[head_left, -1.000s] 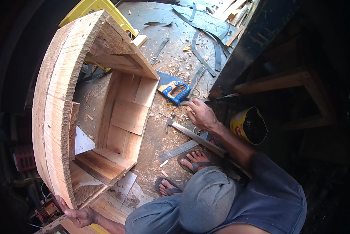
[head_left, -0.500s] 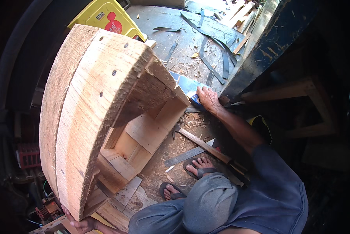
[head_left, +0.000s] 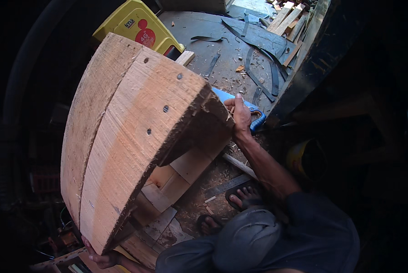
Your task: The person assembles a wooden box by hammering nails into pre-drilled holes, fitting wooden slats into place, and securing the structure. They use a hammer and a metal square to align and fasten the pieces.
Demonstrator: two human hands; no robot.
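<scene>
A big box of rough wooden planks, with a curved side and dark nail heads, stands tilted in front of me. My left hand is closed round its lower near corner, with some fingers hidden beneath. At its far right corner, my right hand has its fingers curled on the edge and its thumb up. Just behind that hand lies a handsaw with a blue handle, its blade partly hidden by the box and hand.
On the floor by my sandalled feet lie a metal ruler and a wooden handle. A yellow plastic piece, dark strips and wood offcuts lie farther off. A yellow bucket stands right, below a dark panel.
My right hand has let go of the saw handle and taken hold of the box's corner. The box appears farther right in view, with my left hand still at its lower corner.
</scene>
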